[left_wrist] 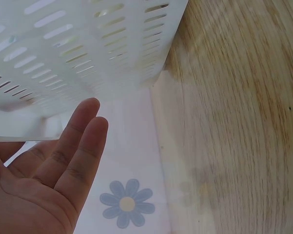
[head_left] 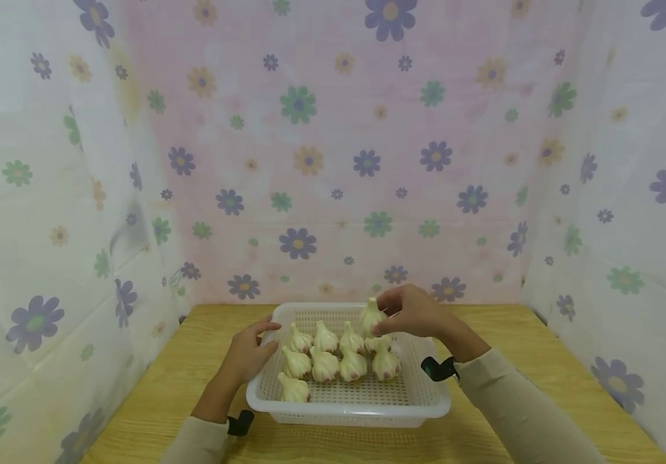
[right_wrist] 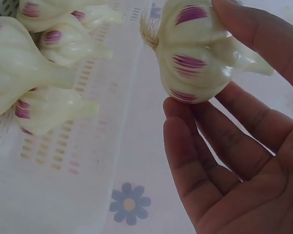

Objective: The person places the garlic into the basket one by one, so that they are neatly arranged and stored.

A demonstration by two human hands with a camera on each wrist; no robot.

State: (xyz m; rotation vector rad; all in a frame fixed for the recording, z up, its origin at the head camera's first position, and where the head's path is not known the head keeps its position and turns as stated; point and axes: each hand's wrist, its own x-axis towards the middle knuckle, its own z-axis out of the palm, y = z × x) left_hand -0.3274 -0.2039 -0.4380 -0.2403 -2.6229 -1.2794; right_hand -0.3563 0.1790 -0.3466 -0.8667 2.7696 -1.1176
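Observation:
My right hand (head_left: 417, 312) pinches a garlic bulb (head_left: 371, 317) above the back right of a white plastic basket (head_left: 362, 410). In the right wrist view the held garlic shows purple streaks and a tuft of pale roots, with its stem pointing right. The left hand (head_left: 247, 351) holds the basket's left rim, thumb and index finger over the edge. Its other fingers (left_wrist: 83, 141) reach below the rim by the slotted outer wall, in the left wrist view. Several more garlic bulbs (head_left: 325, 367) sit in rows inside the basket, mostly stem up.
The basket stands on a wood-grain table (head_left: 501, 386). Flower-printed cloth (head_left: 333, 129) hangs behind the table and along both sides. A loose front row in the basket has one garlic bulb (head_left: 294, 389) at its left end.

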